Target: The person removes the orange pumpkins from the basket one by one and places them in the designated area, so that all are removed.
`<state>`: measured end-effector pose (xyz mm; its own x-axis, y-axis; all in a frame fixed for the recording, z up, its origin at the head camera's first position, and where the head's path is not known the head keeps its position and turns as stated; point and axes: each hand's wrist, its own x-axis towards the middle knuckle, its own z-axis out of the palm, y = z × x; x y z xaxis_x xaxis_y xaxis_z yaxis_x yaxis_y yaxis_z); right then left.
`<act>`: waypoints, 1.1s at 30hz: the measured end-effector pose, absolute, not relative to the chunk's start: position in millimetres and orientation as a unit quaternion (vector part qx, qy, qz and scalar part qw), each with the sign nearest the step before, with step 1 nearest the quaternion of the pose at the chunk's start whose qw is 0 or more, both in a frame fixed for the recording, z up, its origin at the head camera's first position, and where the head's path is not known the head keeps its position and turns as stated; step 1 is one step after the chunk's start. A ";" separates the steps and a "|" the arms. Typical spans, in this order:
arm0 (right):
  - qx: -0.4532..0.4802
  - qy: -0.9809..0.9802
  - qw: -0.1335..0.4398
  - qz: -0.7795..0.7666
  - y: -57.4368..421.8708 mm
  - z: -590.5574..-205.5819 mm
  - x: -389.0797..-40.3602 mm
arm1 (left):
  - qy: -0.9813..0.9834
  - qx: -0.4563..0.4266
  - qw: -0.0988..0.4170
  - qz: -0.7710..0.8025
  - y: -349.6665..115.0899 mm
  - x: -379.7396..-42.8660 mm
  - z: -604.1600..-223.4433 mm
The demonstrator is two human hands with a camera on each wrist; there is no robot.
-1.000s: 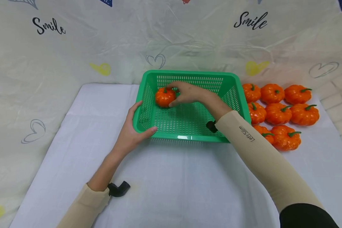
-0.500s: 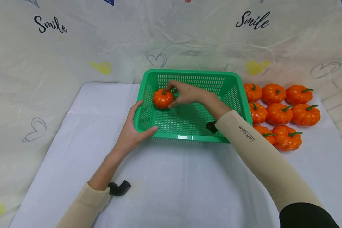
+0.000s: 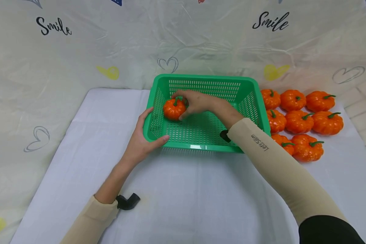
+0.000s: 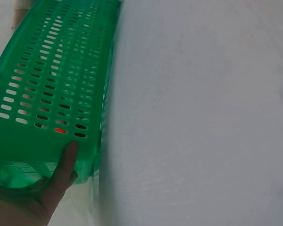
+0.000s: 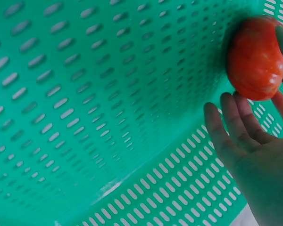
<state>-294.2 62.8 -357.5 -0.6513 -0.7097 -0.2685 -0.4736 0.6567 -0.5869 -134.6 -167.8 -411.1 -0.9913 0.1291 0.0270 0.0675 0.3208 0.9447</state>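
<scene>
A green plastic basket [image 3: 201, 147] with slotted walls stands at the back of the table. My left hand [image 3: 140, 140] holds its near left corner, fingers along the left side and thumb across the front. In the left wrist view the thumb [image 4: 66, 165] lies against the slotted outer wall. Inside the basket, at its left end, is a small orange pumpkin [image 3: 172, 110] with a green stem. My right hand [image 3: 196, 102] reaches in and grips it from the right between thumb and forefinger. In the right wrist view the other fingers [image 5: 217, 125] are extended beside the pumpkin [image 5: 257, 59].
Several more orange pumpkins [image 3: 298, 122] sit in rows right of the basket, close to its wall. A white cloth [image 3: 183, 196] covers the table. Behind it hangs a pale printed sheet [image 3: 201, 37].
The pumpkin in the basket has shifted slightly left and toward the near side. My right hand has followed, its fingers now further over the top. The left hand keeps its place.
</scene>
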 end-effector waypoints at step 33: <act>-0.294 0.891 0.278 -0.206 66.5 -348.7 -294.8 | 0.820 0.055 0.025 0.569 -167.2 -133.9 -410.7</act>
